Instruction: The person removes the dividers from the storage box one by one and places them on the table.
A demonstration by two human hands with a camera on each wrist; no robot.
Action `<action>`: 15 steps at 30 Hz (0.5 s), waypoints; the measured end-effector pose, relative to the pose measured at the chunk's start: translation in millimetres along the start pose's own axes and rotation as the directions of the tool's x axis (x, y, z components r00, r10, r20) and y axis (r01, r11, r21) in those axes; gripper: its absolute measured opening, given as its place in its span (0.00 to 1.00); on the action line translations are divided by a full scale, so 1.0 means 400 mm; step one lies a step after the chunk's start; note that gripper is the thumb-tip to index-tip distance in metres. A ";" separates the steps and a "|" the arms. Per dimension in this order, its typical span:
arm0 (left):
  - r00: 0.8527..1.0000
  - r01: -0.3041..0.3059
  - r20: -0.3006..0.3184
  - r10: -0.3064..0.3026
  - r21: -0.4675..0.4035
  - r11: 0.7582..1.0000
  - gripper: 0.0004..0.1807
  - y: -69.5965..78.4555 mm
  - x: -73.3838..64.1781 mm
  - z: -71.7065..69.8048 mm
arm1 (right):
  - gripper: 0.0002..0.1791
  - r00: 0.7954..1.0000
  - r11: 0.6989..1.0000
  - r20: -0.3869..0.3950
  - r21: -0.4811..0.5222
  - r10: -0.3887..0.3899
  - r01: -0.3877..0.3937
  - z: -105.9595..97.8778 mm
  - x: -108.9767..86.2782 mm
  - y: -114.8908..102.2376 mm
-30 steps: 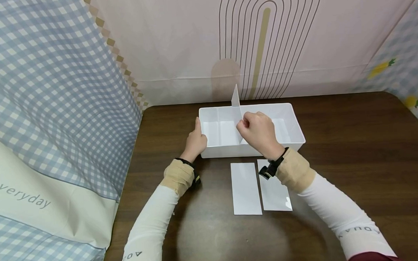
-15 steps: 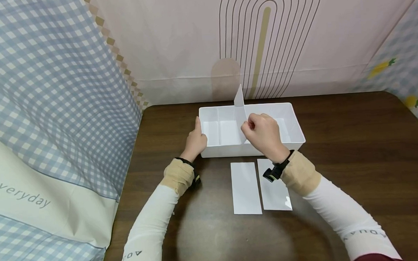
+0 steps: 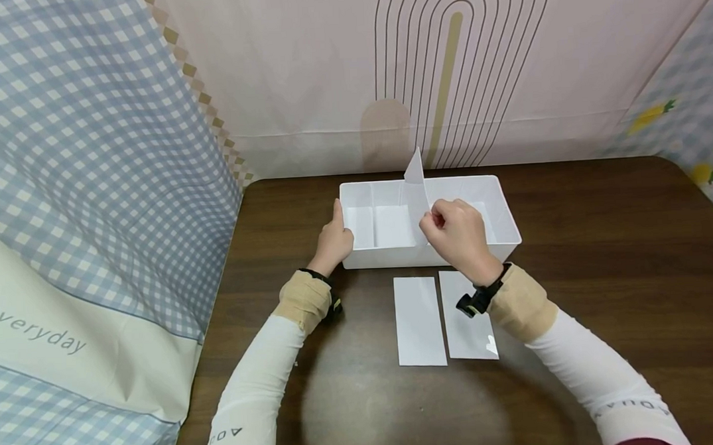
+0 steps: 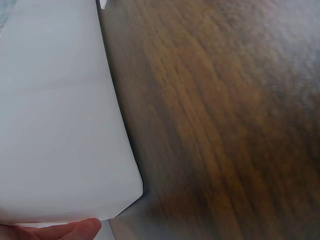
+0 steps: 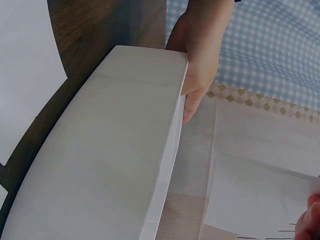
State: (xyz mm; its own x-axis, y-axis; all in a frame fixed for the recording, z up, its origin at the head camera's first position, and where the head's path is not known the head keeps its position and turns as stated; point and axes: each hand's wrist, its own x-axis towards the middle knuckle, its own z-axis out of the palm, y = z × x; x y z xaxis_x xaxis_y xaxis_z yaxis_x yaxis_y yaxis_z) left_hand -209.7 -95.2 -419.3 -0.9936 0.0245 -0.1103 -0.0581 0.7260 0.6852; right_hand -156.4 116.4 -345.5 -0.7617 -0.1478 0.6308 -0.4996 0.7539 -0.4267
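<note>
Three loose white pieces and one long white box [image 3: 394, 258] on a dark wooden table [image 3: 579, 252]. Take the box as the dial's centre, twelve toward the pale wall hanging [image 3: 302, 79].

Left hand [image 3: 332, 241] at nine o'clock, against the box's end wall. Index finger straight; the others too tucked away to read one by one. Presumably a brace, so the light box does not slide.

Right hand [image 3: 457, 235] over the middle, toward four. Fingers curled, pinching the near edge of an upright panel [image 3: 415, 175]. Panel stands crosswise, its far end above the twelve o'clock rim. Held by the edge, I judge, so its faces stay free and it can line up with the box's width.

At six o'clock, near the box, a left flat panel [image 3: 419, 321] and a right flat panel [image 3: 470, 337], side by side, narrowly apart; likely laid there for easy reach.

Hard to make out: the held panel's lower edge, so no telling whether it touches the box floor. Thin line inside the box toward ten: fitted divider or moulded ridge, unclear. Right flat panel partly covered by the wrist camera [image 3: 475, 302]. Left wrist view crops that hand to a fingertip.
</note>
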 end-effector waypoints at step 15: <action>1.000 -0.005 -0.002 0.005 0.009 1.000 0.37 0.001 -0.002 -0.001 | 0.14 0.999 1.000 -0.038 0.022 -0.008 0.009 -0.014 -0.022 0.010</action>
State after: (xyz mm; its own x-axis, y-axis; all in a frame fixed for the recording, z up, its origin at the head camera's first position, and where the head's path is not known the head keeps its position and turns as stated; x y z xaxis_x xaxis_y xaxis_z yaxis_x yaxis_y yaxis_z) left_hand -209.0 -95.3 -418.8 -0.9941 0.0272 -0.1054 -0.0520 0.7321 0.6792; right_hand -149.4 124.3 -349.1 -0.7414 -0.1297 0.6584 -0.5154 0.7384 -0.4349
